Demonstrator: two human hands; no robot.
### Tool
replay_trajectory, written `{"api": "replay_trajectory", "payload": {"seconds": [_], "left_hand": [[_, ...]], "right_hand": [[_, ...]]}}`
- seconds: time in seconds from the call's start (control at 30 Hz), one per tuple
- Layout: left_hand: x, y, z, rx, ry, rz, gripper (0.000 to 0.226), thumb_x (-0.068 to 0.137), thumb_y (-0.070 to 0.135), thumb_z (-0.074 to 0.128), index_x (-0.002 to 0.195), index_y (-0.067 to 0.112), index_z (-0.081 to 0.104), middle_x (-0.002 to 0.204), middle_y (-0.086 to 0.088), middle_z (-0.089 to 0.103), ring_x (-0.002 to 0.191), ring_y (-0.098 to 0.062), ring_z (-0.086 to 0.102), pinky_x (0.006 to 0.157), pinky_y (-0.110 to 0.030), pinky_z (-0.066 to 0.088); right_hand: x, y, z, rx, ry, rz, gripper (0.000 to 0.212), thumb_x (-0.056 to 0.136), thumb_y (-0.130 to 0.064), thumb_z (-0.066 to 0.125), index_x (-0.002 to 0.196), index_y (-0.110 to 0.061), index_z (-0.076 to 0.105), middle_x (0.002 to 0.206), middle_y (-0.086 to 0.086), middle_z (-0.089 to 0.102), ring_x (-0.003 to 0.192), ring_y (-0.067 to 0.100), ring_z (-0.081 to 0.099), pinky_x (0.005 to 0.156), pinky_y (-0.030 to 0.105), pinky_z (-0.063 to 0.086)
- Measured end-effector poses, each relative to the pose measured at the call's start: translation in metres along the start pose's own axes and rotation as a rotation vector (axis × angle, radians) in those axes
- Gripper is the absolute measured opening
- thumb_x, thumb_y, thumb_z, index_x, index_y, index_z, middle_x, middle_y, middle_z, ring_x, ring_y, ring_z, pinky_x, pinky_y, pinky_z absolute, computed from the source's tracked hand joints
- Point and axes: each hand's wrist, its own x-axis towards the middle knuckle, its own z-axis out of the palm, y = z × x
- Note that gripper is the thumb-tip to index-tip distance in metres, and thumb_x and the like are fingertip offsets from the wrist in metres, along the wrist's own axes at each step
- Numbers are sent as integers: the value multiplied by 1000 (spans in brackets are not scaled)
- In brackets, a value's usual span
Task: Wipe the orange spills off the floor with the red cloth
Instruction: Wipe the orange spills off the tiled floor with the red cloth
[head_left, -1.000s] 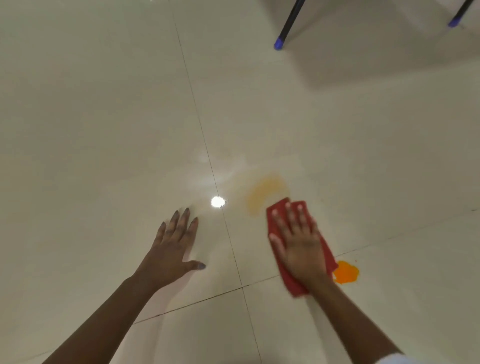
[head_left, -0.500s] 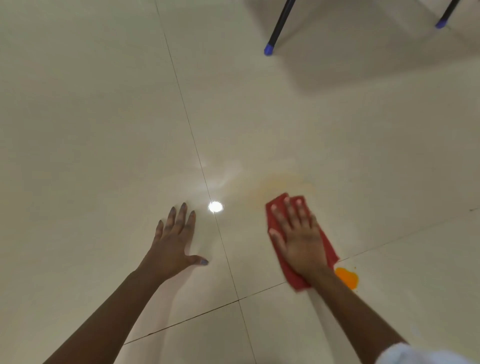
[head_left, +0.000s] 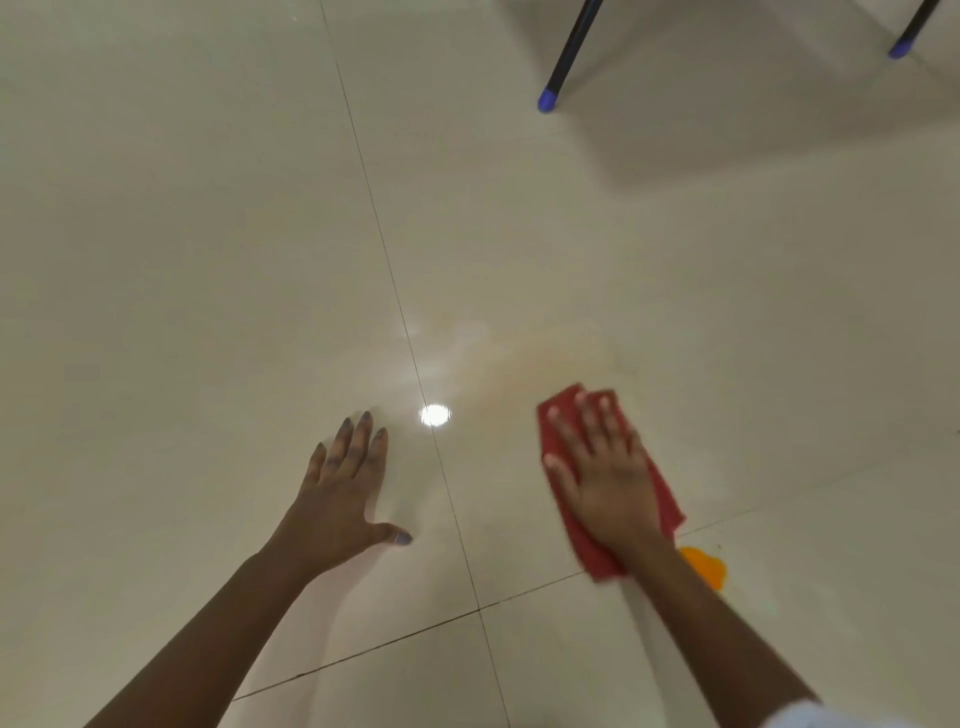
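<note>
On the pale tiled floor (head_left: 208, 260), in the single head view, the red cloth (head_left: 660, 493) is seen pressed flat beneath the right hand (head_left: 608, 478), whose fingers (head_left: 587, 421) are spread and extended over the fabric rather than curled around it; the cloth is pinned by the palm, not pinched. The cloth's long axis is laid diagonally, from its far-left corner beside the fingertips to its near-right end by the wrist. A faint orange smear (head_left: 535, 348) is left just beyond the fingertips, thinned to a haze across the tile. A bright orange spill (head_left: 706, 566) is found close behind the cloth's near end, toward the person and slightly to the right, partly hidden by the right forearm; whether the cloth's edge touches it cannot be told. The left hand (head_left: 343, 493) is laid open on the floor well to the left, across the grout line (head_left: 447, 493), with its fingers extended and its thumb splayed, and nothing is held in it; it appears to be used for support. The remaining puddle is judged to be reached soonest by the right hand, with the cloth drawn back along its own long axis toward the wrist. Two dark chair legs (head_left: 571, 57) with blue tips are seen far off at the top.
</note>
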Motion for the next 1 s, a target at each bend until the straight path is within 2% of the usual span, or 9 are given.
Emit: {"api": "replay_trajectory", "payload": {"seconds": [0.13, 0.27, 0.33, 0.5, 0.6, 0.73, 0.8, 0.9, 1.0], "left_hand": [[14, 13, -7, 24, 5, 33, 124, 64, 77, 55, 141, 19, -23, 146, 4, -37, 134, -14, -37, 113, -38, -16], [41, 33, -18, 19, 6, 33, 122, 66, 76, 55, 145, 18, -18, 143, 4, -39, 132, -14, -37, 114, -39, -14], [55, 33, -23, 0, 16, 10, 123, 66, 74, 58, 146, 19, -17, 144, 4, -38, 134, -15, -35, 115, -41, -13], [73, 32, -21, 10, -30, -20, 124, 64, 72, 61, 146, 20, -17, 147, 2, -37, 137, -26, -34, 113, -49, -15], [74, 32, -22, 18, -54, -34, 124, 65, 71, 61, 145, 20, -18, 147, 0, -38, 137, -27, -34, 113, -50, -14], [72, 30, -27, 49, -53, -22, 124, 65, 75, 57, 145, 19, -20, 149, -1, -36, 138, -26, -32, 115, -49, -10], [72, 21, -33, 55, -18, -47, 125, 63, 77, 55, 145, 20, -20, 148, -2, -37, 139, -26, -31, 116, -49, -9], [76, 1, -40, 51, -25, -104, 125, 63, 76, 57, 145, 20, -20, 149, -4, -37, 139, -30, -31, 115, -51, -7], [79, 0, -38, 25, -56, -96, 124, 64, 73, 60, 144, 20, -20, 144, -2, -40, 137, -31, -33, 114, -53, -9]], "right_hand": [[102, -8, -16, 42, -59, 219, 57, 98, -49, 23, 149, -33, 2, 159, 6, 0, 145, 30, -3, 116, 46, 4], [60, -70, 3, 17, -77, -168, 57, 96, -51, 21, 149, -32, 9, 158, 5, 5, 145, 32, 3, 114, 49, 6], [17, -50, 10, 27, -26, -203, 57, 95, -53, 24, 148, -35, 13, 157, 3, 15, 145, 29, 10, 115, 47, 11], [52, 51, -9, -29, -27, 149, 58, 93, -57, 16, 147, -36, 6, 157, 2, 8, 145, 28, 9, 114, 44, 13], [125, 34, -20, 25, -44, 296, 57, 97, -52, 20, 149, -35, 3, 159, 4, 2, 145, 28, 0, 116, 45, 5], [129, -47, -9, 40, -80, -65, 57, 96, -51, 20, 149, -35, 5, 159, 3, -2, 145, 28, -4, 115, 46, 2], [87, -48, -1, 48, -55, -200, 57, 94, -54, 19, 148, -36, 13, 158, 2, 9, 145, 28, 5, 114, 48, 10], [77, -4, -2, 37, 17, -51, 57, 92, -53, 24, 146, -35, 22, 156, 4, 20, 143, 30, 17, 113, 47, 20], [145, 17, -17, 34, -19, 225, 55, 97, -52, 22, 148, -36, 10, 159, 5, 7, 145, 29, 4, 115, 45, 9]]}}
